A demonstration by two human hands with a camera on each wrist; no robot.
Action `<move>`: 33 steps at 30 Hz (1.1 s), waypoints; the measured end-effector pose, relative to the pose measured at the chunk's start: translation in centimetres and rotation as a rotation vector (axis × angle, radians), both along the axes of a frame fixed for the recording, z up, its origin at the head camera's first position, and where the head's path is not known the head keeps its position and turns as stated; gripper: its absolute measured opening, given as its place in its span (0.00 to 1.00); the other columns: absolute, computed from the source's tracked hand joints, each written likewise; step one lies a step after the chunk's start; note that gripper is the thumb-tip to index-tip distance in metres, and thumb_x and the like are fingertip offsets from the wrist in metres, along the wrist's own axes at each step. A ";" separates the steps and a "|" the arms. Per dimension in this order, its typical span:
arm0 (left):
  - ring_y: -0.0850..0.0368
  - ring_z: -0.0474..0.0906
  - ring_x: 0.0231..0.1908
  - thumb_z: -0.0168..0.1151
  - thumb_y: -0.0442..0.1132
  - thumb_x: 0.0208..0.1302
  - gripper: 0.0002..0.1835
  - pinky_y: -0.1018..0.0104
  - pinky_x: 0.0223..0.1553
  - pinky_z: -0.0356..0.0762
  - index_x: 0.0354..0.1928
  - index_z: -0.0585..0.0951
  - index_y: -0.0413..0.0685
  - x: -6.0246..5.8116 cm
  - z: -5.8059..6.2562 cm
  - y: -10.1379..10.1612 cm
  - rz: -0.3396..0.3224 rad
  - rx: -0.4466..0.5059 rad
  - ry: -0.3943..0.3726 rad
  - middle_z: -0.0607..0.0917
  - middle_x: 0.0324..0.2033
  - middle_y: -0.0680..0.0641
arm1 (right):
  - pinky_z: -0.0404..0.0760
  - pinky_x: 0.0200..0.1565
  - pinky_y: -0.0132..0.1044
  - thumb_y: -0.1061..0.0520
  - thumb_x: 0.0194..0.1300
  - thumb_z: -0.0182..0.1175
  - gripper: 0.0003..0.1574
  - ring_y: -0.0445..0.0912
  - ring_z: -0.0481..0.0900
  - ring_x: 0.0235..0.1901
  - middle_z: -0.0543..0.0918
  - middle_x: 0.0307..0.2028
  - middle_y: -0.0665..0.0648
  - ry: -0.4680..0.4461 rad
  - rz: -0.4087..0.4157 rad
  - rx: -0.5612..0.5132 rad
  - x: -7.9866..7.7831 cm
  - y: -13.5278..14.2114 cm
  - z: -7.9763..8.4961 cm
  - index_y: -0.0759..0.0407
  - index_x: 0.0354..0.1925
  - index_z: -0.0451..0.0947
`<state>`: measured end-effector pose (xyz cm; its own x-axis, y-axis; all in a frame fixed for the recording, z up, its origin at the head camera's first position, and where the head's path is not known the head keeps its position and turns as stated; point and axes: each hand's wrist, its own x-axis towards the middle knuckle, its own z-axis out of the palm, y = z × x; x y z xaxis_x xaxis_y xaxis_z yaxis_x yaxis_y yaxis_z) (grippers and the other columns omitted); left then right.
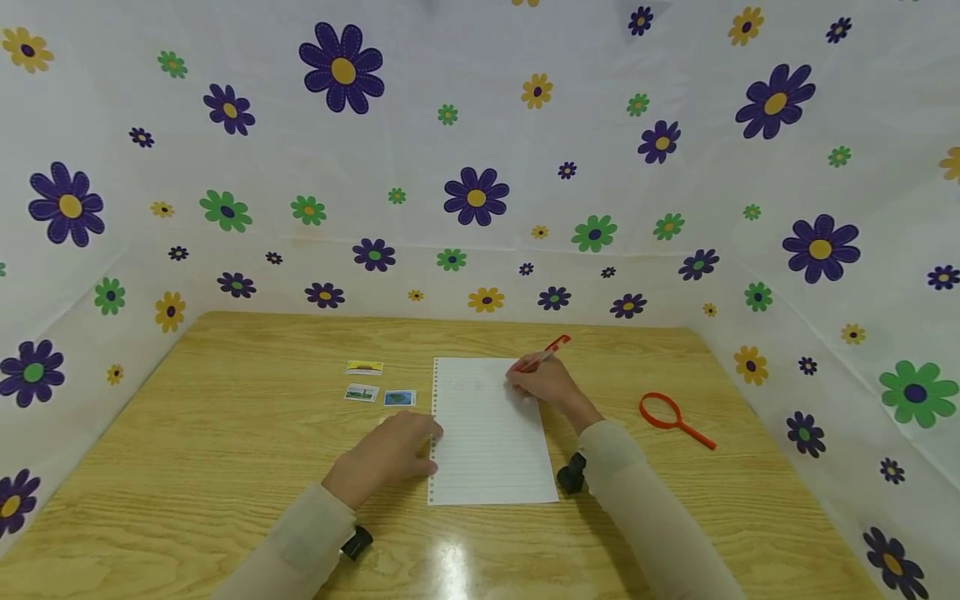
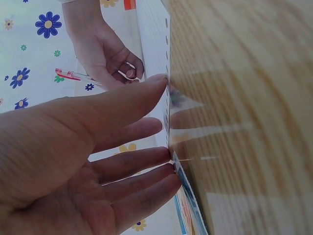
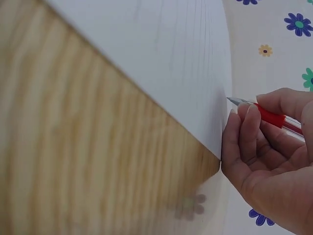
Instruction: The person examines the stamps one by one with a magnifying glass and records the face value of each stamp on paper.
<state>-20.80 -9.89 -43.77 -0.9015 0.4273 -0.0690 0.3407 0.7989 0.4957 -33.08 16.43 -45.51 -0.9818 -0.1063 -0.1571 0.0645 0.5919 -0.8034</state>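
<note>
A sheet of lined paper (image 1: pixel 487 442) with punched holes down its left side lies on the table, faint writing near its top. My right hand (image 1: pixel 546 382) pinches a red pen (image 1: pixel 555 344) over the sheet's upper right part. In the right wrist view the pen (image 3: pixel 266 115) has its metal tip close to the paper (image 3: pixel 161 54), and the curled lower fingers rest at the sheet. My left hand (image 1: pixel 390 454) lies at the paper's left edge with fingers extended, thumb and fingertips touching around the holes; the left wrist view shows this hand (image 2: pixel 98 147) gripping nothing.
Three small picture cards, one yellow (image 1: pixel 364 367), one with a green scene (image 1: pixel 362 392) and one blue (image 1: pixel 400 398), lie left of the paper. A red magnifying glass (image 1: pixel 678 422) lies to the right. Flower-printed white cloth (image 1: pixel 420 150) encloses the wooden table (image 1: pixel 247 400) at back and sides.
</note>
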 end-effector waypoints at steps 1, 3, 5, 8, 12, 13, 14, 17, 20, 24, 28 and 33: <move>0.38 0.78 0.64 0.77 0.35 0.58 0.23 0.45 0.64 0.78 0.55 0.84 0.37 0.0 0.0 0.0 -0.002 -0.002 0.003 0.84 0.60 0.37 | 0.77 0.32 0.29 0.53 0.69 0.66 0.12 0.43 0.80 0.30 0.86 0.33 0.56 0.002 0.000 0.001 0.0 -0.1 0.0 0.59 0.45 0.86; 0.38 0.77 0.65 0.77 0.35 0.58 0.23 0.45 0.64 0.78 0.56 0.84 0.37 0.0 0.0 -0.1 0.000 0.000 0.001 0.84 0.61 0.38 | 0.77 0.32 0.28 0.53 0.69 0.66 0.12 0.43 0.79 0.29 0.85 0.33 0.55 0.001 -0.002 0.003 0.0 -0.2 0.0 0.59 0.46 0.86; 0.38 0.77 0.65 0.77 0.35 0.58 0.23 0.45 0.64 0.78 0.56 0.84 0.37 0.0 0.1 -0.1 -0.002 -0.003 0.005 0.84 0.61 0.38 | 0.77 0.31 0.29 0.53 0.70 0.66 0.12 0.43 0.79 0.29 0.85 0.33 0.55 0.003 0.003 0.008 0.1 -0.3 0.1 0.59 0.45 0.86; 0.38 0.77 0.65 0.77 0.35 0.58 0.24 0.45 0.65 0.77 0.56 0.84 0.37 0.0 0.0 -0.1 0.000 0.000 0.000 0.84 0.61 0.38 | 0.77 0.31 0.29 0.53 0.70 0.66 0.11 0.43 0.80 0.29 0.86 0.33 0.56 0.005 0.007 0.004 0.2 -0.4 0.2 0.59 0.45 0.86; 0.38 0.77 0.65 0.77 0.35 0.58 0.23 0.44 0.65 0.76 0.56 0.84 0.37 0.2 0.1 -0.2 0.000 0.011 -0.006 0.84 0.61 0.37 | 0.77 0.31 0.30 0.54 0.69 0.66 0.11 0.43 0.80 0.29 0.86 0.33 0.56 0.003 0.002 -0.013 0.2 -0.3 0.1 0.60 0.45 0.86; 0.37 0.77 0.65 0.77 0.35 0.58 0.23 0.44 0.65 0.76 0.56 0.84 0.36 0.2 0.1 -0.2 -0.001 0.014 -0.007 0.84 0.61 0.37 | 0.77 0.31 0.29 0.54 0.70 0.66 0.11 0.43 0.80 0.29 0.85 0.33 0.56 0.005 0.001 -0.017 0.2 -0.3 0.1 0.60 0.45 0.86; 0.37 0.77 0.65 0.77 0.35 0.58 0.23 0.43 0.65 0.76 0.56 0.84 0.36 0.2 0.1 -0.2 -0.003 0.016 -0.007 0.84 0.61 0.37 | 0.77 0.31 0.29 0.54 0.69 0.66 0.11 0.43 0.79 0.29 0.85 0.33 0.55 0.006 0.000 -0.022 0.2 -0.3 0.0 0.60 0.45 0.86; 0.37 0.76 0.65 0.77 0.35 0.58 0.24 0.43 0.65 0.76 0.56 0.83 0.36 0.2 0.0 -0.2 -0.004 0.018 -0.011 0.83 0.61 0.37 | 0.77 0.31 0.29 0.54 0.70 0.66 0.11 0.42 0.79 0.29 0.86 0.33 0.54 0.017 0.002 -0.034 0.2 -0.3 -0.1 0.60 0.44 0.86; 0.37 0.76 0.65 0.77 0.35 0.58 0.24 0.43 0.66 0.76 0.56 0.83 0.36 0.2 0.0 -0.2 -0.007 0.014 -0.011 0.84 0.61 0.37 | 0.77 0.32 0.29 0.54 0.70 0.66 0.11 0.42 0.79 0.29 0.86 0.33 0.54 0.027 0.004 -0.058 0.3 -0.3 -0.1 0.59 0.44 0.85; 0.37 0.77 0.65 0.77 0.35 0.58 0.24 0.43 0.66 0.76 0.56 0.83 0.36 0.2 0.0 -0.2 -0.013 0.020 -0.008 0.84 0.61 0.37 | 0.77 0.34 0.30 0.53 0.71 0.66 0.09 0.44 0.79 0.32 0.85 0.37 0.56 0.045 0.027 -0.051 0.7 0.0 0.2 0.56 0.45 0.84; 0.37 0.77 0.65 0.77 0.35 0.58 0.24 0.43 0.66 0.76 0.56 0.83 0.36 0.1 0.0 -0.2 -0.009 0.019 -0.005 0.84 0.61 0.37 | 0.80 0.37 0.31 0.51 0.72 0.65 0.08 0.46 0.81 0.35 0.86 0.45 0.59 0.085 0.081 0.032 1.5 0.3 0.6 0.51 0.45 0.85; 0.37 0.77 0.65 0.77 0.36 0.58 0.23 0.44 0.66 0.76 0.56 0.84 0.37 -0.1 -0.3 -0.2 -0.005 0.009 -0.002 0.84 0.61 0.38 | 0.82 0.39 0.33 0.54 0.73 0.63 0.10 0.46 0.82 0.36 0.88 0.45 0.60 0.185 0.183 0.119 2.8 1.0 1.9 0.57 0.46 0.85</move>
<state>-20.87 -10.14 -44.11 -0.8994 0.4320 -0.0668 0.3434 0.7927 0.5037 -30.33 17.42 -43.60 -0.9611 -0.2761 0.0010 -0.1935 0.6712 -0.7156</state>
